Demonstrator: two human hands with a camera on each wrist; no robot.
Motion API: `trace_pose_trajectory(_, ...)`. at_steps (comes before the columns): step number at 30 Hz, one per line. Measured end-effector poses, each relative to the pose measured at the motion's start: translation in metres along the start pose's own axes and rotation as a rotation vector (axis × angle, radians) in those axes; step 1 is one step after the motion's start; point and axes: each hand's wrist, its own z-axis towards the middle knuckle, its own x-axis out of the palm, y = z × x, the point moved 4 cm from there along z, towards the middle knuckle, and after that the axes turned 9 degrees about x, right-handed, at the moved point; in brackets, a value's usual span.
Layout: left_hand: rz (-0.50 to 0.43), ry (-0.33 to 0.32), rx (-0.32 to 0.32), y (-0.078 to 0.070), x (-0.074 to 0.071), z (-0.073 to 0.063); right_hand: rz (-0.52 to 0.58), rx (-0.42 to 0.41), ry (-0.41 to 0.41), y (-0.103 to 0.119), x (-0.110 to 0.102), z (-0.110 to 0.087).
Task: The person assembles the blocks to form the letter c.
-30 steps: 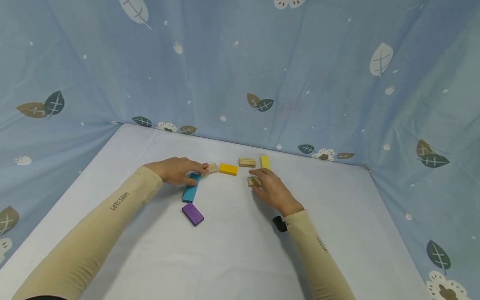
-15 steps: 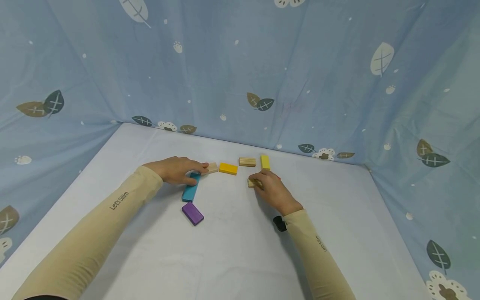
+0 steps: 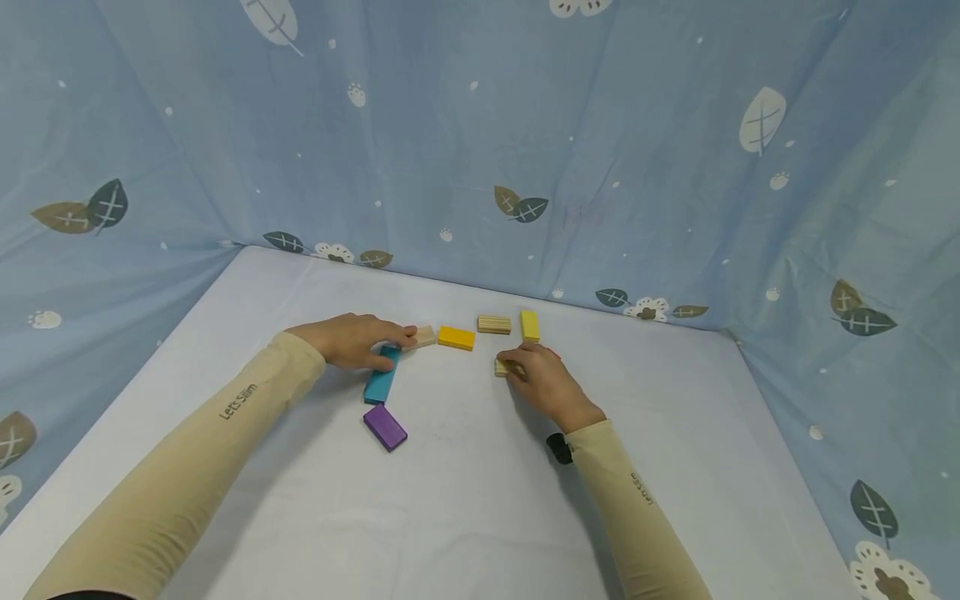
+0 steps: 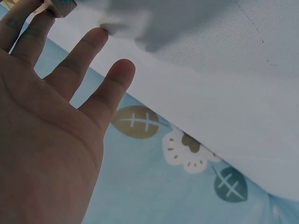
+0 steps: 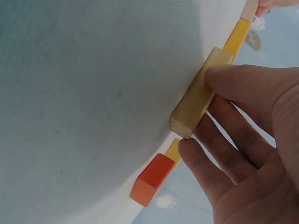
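In the head view my left hand [image 3: 345,342] reaches over the table. Its fingertips touch a pale wooden block [image 3: 424,336], and the thumb lies at a blue block [image 3: 380,385]. The left wrist view shows that hand [image 4: 51,121] with fingers extended and the wooden block's end [image 4: 64,7] at two fingertips. My right hand [image 3: 551,385] pinches another plain wooden block [image 5: 196,95] between thumb and fingers, low over the white surface. Beyond it lie a yellow block [image 3: 529,326] and a red block [image 5: 153,179], mostly hidden by the hand in the head view.
A purple block [image 3: 386,427] touches or nearly touches the blue one's near end. An orange-yellow block [image 3: 456,337] continues from the pale block, and a striped wooden block [image 3: 494,324] lies to its right. Patterned blue cloth [image 3: 465,150] walls the white table [image 3: 450,517].
The right fingers have drawn together onto the wooden block, and more of the red block shows behind the hand. The left hand has stayed in place.
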Motion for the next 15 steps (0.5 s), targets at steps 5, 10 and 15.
trace_pose_trajectory(5,-0.003,0.007,-0.007,0.0011,-0.0001,0.0007,-0.003,0.016,0.02,-0.0006,0.0004,0.0)
trace_pose_trajectory(10,-0.004,0.001,0.008,0.0007,0.0006,0.0007,-0.003,0.026,0.04,-0.001,0.0006,-0.0002)
trace_pose_trajectory(15,-0.007,-0.001,0.001,0.0011,0.0009,0.0014,0.013,0.031,0.055,0.0001,-0.0015,-0.0009)
